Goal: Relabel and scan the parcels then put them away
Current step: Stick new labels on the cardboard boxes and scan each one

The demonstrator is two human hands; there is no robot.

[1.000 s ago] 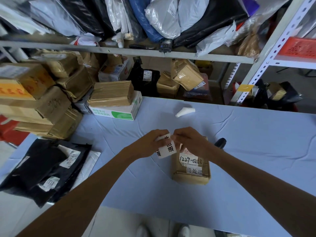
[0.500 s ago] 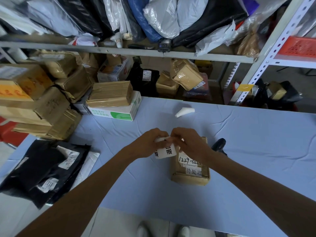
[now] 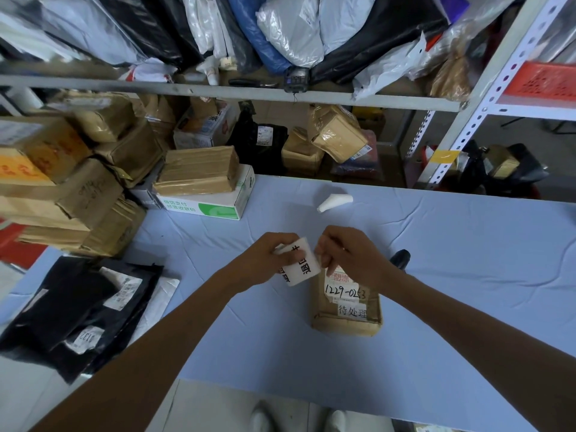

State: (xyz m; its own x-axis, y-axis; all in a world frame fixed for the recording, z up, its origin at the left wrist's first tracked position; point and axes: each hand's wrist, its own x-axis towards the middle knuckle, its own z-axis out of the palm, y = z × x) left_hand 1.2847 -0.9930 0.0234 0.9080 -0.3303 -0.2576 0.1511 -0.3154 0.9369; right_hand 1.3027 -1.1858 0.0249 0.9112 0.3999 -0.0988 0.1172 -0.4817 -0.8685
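Note:
A small brown cardboard parcel [image 3: 346, 310] lies on the blue table [image 3: 467, 260], with a handwritten number and a white printed sticker on its top. Just above its far left corner, my left hand [image 3: 268, 260] grips a white roll of labels [image 3: 300, 263] printed with black characters. My right hand [image 3: 349, 257] pinches the roll's right edge with thumb and fingertips, hovering over the parcel's far end. A black scanner [image 3: 400, 257] shows partly behind my right wrist.
Black mailer bags [image 3: 71, 310] lie at the table's left edge. Stacked brown boxes [image 3: 71, 194] and a white-green box [image 3: 215, 204] fill the far left. A white paper scrap [image 3: 335, 202] lies mid-table. Metal shelving [image 3: 237, 93] with bags stands behind.
The label roll has turned slightly in my hands, and my right fingers have shifted to its right edge. Both hands stay over the parcel's far end.

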